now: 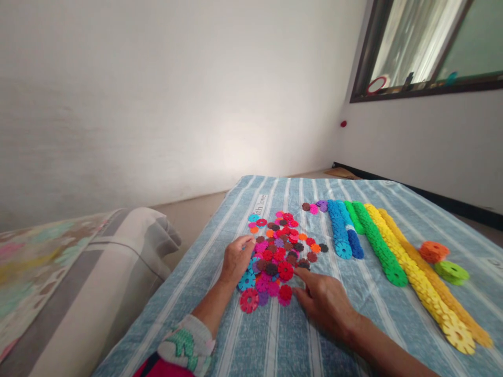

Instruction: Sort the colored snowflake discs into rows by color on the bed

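A loose pile of notched plastic discs in red, pink, brown, blue, orange, purple and black (279, 255) lies on a blue striped cloth. At the pile's left edge is my left hand (238, 257), its fingers curled together beside some blue discs (247, 281); what they hold, if anything, is hidden. My right hand (328, 299) is at the pile's lower right. Its index finger and thumb are apart, and the index fingertip reaches the edge of a red disc (285, 270). No disc shows between those two fingers.
To the right lie long rows of stacked discs: blue (338, 230), green (379, 248), yellow (422, 280) and orange-yellow (444, 280). Short orange (433, 251) and lime (451, 272) stacks lie beyond them. Folded grey bedding (113, 267) is at the left.
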### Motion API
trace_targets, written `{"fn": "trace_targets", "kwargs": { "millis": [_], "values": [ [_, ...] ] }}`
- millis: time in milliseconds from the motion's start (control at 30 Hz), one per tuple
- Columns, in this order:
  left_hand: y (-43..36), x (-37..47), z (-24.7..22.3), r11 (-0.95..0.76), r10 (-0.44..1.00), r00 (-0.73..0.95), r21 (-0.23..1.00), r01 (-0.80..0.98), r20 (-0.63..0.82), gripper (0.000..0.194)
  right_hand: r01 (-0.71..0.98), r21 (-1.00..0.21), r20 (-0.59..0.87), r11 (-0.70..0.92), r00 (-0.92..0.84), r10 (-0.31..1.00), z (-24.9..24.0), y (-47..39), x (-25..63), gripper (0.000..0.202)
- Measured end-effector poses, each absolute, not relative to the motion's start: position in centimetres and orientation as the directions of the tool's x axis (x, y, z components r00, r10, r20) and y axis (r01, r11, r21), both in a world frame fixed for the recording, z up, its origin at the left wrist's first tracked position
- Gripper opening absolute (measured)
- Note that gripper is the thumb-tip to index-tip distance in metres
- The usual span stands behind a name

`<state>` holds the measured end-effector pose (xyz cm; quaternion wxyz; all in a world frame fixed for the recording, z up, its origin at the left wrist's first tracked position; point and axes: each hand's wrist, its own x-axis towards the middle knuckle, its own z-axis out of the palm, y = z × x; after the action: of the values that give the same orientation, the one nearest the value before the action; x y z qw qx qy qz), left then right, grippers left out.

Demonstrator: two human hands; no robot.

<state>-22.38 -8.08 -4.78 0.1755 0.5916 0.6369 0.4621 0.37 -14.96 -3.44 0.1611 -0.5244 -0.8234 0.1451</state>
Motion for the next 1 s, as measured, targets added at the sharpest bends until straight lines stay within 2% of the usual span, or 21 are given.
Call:
{"fn": "trace_targets", "kwargs": {
  "millis": [100, 233, 467, 733, 1000],
  "values": [
    [-8.1, -22.4, -4.8, -0.135, 0.92, -0.24, 0.824, 0.55, 0.31, 0.038, 0.887, -0.286, 0.053, 0.364, -0.364, 0.93, -3.0, -13.7, -1.7, 0.033],
    [-7.9, -22.5, -4.9, -0.135, 0.921, -0.252, 0.849, 0.511, 0.298, 0.04, 0.908, -0.238, 0.029, 0.344, -0.348, 0.937, -3.0, -12.6, -3.3, 0.028],
    [-7.9, -21.8, -4.5, -0.139, 0.937, -0.242, 0.906, 0.4, 0.251, 0.041, 0.907, -0.311, 0.043, 0.283, -0.285, 0.958, -3.4, -12.1, -3.2, 0.031],
    [-8.0, -21.7, -4.4, -0.136, 0.935, -0.255, 0.913, 0.385, 0.247, 0.041, 0.871, -0.413, 0.045, 0.266, -0.272, 0.961, -3.4, -12.0, -2.9, 0.036],
    [-7.8, -22.4, -4.9, -0.104, 0.927, -0.299, 0.922, 0.372, 0.225, 0.041, 0.869, -0.424, 0.015, 0.256, -0.276, 0.961, -3.2, -11.9, -2.7, 0.036]
  ]
}}
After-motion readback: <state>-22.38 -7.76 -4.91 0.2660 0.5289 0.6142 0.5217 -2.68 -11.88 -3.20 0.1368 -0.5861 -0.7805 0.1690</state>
